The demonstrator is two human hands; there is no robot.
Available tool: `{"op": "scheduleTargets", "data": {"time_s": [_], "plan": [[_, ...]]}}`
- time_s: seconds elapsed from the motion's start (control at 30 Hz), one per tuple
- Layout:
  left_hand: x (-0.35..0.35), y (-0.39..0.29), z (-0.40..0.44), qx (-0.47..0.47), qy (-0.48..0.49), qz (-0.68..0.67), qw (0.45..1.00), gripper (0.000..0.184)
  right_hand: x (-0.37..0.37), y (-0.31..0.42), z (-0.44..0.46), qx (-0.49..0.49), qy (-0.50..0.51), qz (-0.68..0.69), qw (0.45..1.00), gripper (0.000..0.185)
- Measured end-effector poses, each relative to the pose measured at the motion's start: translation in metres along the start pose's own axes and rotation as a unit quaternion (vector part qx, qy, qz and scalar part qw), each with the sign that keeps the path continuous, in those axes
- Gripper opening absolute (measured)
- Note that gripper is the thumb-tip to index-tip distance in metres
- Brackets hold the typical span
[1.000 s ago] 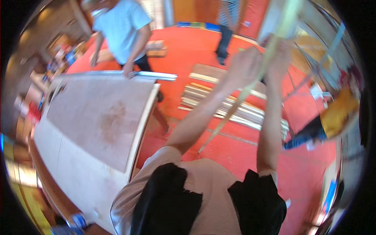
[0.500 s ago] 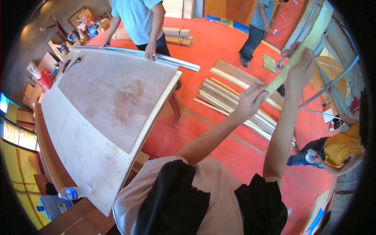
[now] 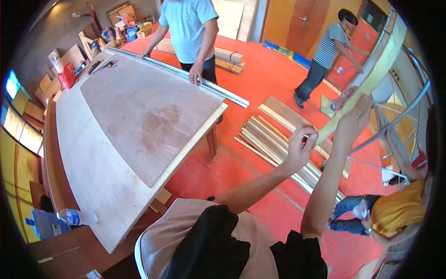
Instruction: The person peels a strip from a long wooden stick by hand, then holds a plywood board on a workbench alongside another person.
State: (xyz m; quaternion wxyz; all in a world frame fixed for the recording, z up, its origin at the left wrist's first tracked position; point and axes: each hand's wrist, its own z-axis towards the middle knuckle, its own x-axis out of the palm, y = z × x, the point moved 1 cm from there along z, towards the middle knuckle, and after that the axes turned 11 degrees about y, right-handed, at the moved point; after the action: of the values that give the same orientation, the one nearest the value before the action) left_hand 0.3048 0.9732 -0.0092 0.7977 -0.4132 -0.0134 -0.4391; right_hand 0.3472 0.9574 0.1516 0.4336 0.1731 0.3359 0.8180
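A long pale yellow-green strip [image 3: 382, 69] slants up to the upper right, above the red floor. My left hand [image 3: 301, 143] pinches its lower end, with a small dark-and-red object showing at the fingers that I cannot make out clearly. Farther up the strip, my right hand [image 3: 356, 115] is wrapped round it. Beneath my hands lies a stack of wooden strips [image 3: 274, 139] on the floor. To the left stands a large table with a brownish sheet [image 3: 153, 111] on top.
Across the table a person in light blue [image 3: 189, 32] holds a metal rail [image 3: 223, 92] along its edge. A person in stripes [image 3: 327, 49] stands by the doors. At right, a person in yellow [image 3: 399, 209] is beside metal tubing [image 3: 409, 109]. Bundled boards [image 3: 230, 60] lie behind.
The view has turned, so the table and people appear shifted. Both my hands keep hold of the strip. The striped person now leans with arms reaching toward the right.
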Motion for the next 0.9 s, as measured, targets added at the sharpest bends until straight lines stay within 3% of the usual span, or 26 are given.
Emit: {"op": "scheduleTargets", "data": {"time_s": [0.07,0.2,0.63,0.73,0.9], "plan": [[0.0,0.002,0.0,-0.025,0.004,-0.039,0.999,0.005,0.001,-0.003,0.001,-0.002,0.003,0.021,1.0,0.036],[-0.009,0.006,-0.005,-0.017,0.037,0.017,0.999,0.006,-0.006,-0.014,0.005,-0.012,0.019,0.066,0.998,0.039],[-0.027,-0.003,-0.015,-0.044,0.044,0.096,0.993,0.007,0.005,-0.01,0.003,-0.013,0.027,0.048,0.998,0.039],[-0.031,-0.002,-0.015,0.016,0.045,0.115,0.992,0.008,0.008,-0.008,0.005,-0.019,0.033,0.055,0.998,0.039],[-0.038,-0.01,-0.009,-0.003,0.122,0.14,0.983,0.008,0.008,-0.002,0.0,-0.008,0.034,0.059,0.998,0.039]]}}
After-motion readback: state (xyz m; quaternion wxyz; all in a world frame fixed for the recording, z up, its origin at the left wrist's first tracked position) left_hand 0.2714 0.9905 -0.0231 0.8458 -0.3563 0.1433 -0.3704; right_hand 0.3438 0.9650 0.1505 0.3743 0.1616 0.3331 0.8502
